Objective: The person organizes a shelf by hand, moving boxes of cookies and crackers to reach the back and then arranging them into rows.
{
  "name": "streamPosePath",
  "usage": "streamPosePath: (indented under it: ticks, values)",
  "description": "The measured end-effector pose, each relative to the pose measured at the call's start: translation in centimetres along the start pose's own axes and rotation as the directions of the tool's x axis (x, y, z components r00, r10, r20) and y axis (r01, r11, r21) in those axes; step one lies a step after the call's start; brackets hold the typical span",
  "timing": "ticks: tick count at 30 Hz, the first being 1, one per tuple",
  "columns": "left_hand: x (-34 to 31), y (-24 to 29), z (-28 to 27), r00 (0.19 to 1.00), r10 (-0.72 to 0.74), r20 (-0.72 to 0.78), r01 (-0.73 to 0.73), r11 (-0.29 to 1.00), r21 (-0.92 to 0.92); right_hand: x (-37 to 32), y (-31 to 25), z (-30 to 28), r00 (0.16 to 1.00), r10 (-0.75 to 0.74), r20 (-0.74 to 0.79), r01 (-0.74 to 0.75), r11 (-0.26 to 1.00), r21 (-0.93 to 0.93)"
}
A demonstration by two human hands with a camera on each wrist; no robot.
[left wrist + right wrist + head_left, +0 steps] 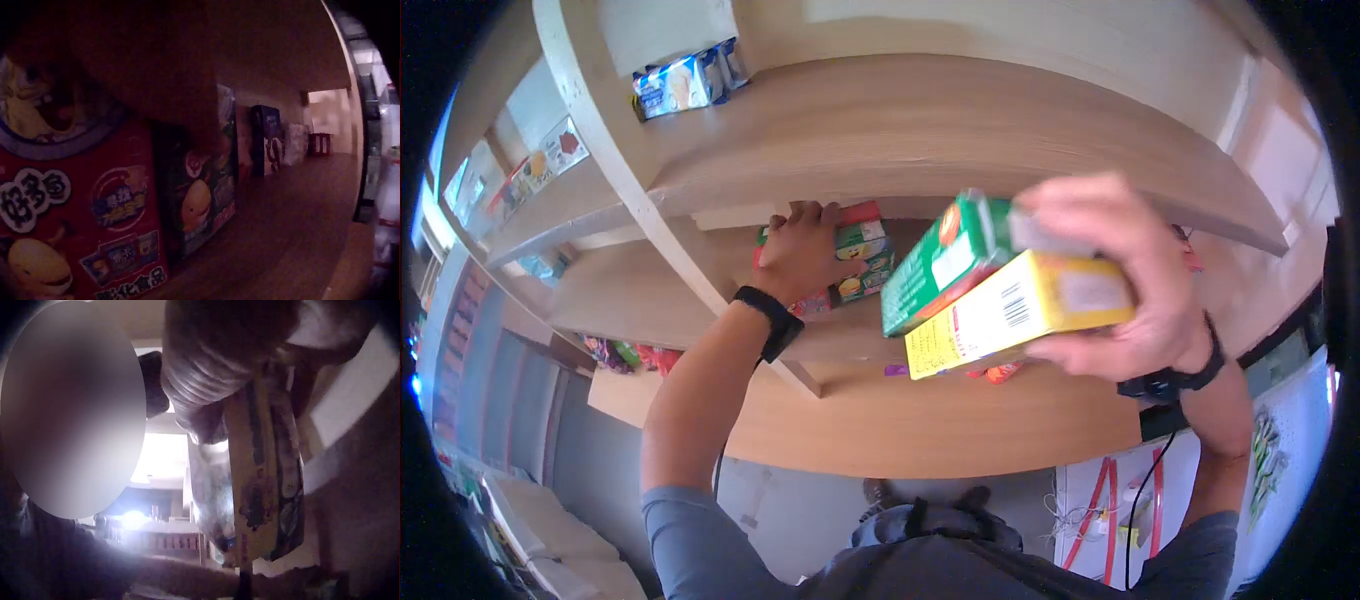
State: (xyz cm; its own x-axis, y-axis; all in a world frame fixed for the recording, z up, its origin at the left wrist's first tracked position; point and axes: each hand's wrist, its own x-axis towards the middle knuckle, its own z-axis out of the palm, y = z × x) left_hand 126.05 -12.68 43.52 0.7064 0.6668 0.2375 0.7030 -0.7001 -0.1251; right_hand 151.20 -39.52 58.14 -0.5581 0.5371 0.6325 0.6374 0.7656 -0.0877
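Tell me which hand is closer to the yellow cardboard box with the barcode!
Right. The right hand grips the yellow box; the left hand is apart, on red and green cardboard boxes farther left.

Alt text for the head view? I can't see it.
A person's right hand grips a green cardboard box and a yellow cardboard box before pale wooden shelves. The left hand lies over red and green boxes on a lower shelf; a blue-and-white packet sits higher up.

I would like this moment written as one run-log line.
right hand: holds green box and yellow box | left hand: over snack boxes on shelf
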Motion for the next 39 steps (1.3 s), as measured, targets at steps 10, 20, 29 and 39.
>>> streamPosePath:
  ticks: [10,20,29,39]
  values:
    - [-0.1,0.5,-0.4,0.999,0.035,0.032,-0.035,0.999,0.006,7.4,2.4,-10.6,0.919,0.058,-0.390,-0.057,0.998,0.014]
    - [-0.3,0.7,-0.3,1.000,0.005,-0.022,-0.007,0.997,-0.082,7.8,12.9,-11.8,0.920,0.391,0.036,-0.389,0.920,-0.049]
    - [-4.4,5.6,-6.9,0.985,0.145,-0.092,-0.158,0.975,-0.155,6.1,15.7,-9.7,0.915,0.399,-0.052,-0.381,0.901,0.206]
    - [-7.0,8.7,-26.6,0.962,0.234,-0.143,-0.273,0.769,-0.577,5.3,15.9,-8.2,0.920,0.310,-0.239,-0.250,0.936,0.249]
